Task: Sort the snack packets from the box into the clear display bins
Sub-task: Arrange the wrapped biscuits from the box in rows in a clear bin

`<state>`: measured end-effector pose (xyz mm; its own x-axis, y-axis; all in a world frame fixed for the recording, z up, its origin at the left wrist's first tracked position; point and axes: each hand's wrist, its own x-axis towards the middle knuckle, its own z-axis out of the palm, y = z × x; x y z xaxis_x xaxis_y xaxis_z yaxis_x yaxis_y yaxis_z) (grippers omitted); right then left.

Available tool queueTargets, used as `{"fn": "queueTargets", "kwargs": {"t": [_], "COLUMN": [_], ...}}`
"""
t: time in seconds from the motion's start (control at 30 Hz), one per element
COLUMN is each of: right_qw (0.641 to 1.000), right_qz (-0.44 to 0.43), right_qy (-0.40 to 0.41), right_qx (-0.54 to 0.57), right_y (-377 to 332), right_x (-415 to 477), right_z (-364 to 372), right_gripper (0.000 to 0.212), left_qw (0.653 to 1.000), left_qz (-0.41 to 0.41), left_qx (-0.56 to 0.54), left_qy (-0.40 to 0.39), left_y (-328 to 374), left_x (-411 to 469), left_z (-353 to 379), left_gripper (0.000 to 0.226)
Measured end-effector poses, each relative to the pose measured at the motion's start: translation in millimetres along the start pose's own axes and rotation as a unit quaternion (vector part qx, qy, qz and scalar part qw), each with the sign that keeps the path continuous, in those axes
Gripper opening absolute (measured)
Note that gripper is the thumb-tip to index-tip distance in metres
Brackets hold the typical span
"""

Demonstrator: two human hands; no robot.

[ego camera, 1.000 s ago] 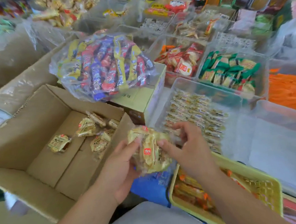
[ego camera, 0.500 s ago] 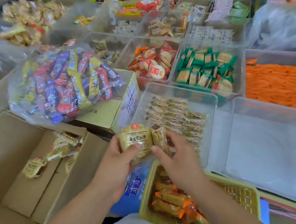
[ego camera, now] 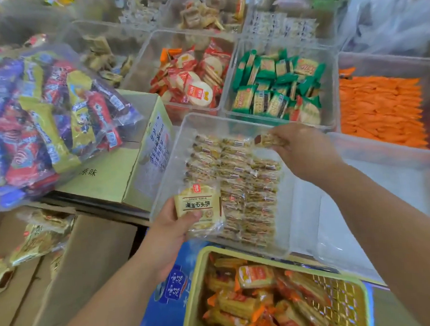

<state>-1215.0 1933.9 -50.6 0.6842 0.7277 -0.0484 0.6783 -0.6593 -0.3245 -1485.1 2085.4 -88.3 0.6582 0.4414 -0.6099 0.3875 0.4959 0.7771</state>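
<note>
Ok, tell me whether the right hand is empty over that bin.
No, the right hand pinches one small snack packet in its fingers above the clear bin.

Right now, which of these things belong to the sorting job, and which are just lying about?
In the job: left hand holding yellow packets; right hand pinching a single packet over the clear bin; cardboard box with more packets.
Lying about: bag of mixed sweets; green packets; orange packets; yellow basket.
</note>
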Motion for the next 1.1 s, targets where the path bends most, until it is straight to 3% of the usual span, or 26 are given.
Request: {"fn": "queueTargets", "kwargs": {"t": [0.1, 0.3, 0.47, 0.57, 0.7, 0.83, 1.1], "right_qw": [0.980, 0.943, 0.945, 0.944, 0.938, 0.918, 0.911], "right_qz": [-0.006, -0.017, -0.004, 0.033, 0.061, 0.078, 0.107], "right_qy": [-0.099, -0.182, -0.200, -0.259, -0.313, -0.363, -0.378], "right_qx": [-0.170, -0.279, -0.258, -0.203, -0.137, -0.142, -0.128], "right_y": [-3.1, -6.4, 10.8, 17.3, 21.0, 16.0, 19.9], "right_x": [29.9, 53.8, 68.4, 74.7, 80.8, 87.0, 94.4], "right_z": [0.1, 29.3, 62.0, 76.6, 84.5, 94.0, 86.5], "right_gripper": [0.036, 0.049, 0.034, 0.025, 0.037, 0.035, 0.054], "left_qw": [0.998, 0.996, 0.996, 0.995, 0.995, 0.995, 0.992], "left_qz": [-0.018, -0.020, -0.023, -0.016, -0.013, -0.012, -0.013], "left_qx": [-0.061, -0.090, -0.091, -0.098, -0.098, -0.102, -0.122], "left_qy": [0.014, 0.017, 0.008, 0.011, 0.006, 0.005, 0.009], "left_y": [-6.8, -9.1, -11.4, -13.4, -11.5, -13.7, -12.8], "left_x": [-0.3, 5.4, 6.2, 6.8, 6.9, 5.9, 5.4], "left_z": [-5.2, -7.7, -12.8, -13.2, -8.9, -12.5, -11.1], "left_gripper": [0.040, 0.046, 0.051, 0.051, 0.051, 0.048, 0.052]}}
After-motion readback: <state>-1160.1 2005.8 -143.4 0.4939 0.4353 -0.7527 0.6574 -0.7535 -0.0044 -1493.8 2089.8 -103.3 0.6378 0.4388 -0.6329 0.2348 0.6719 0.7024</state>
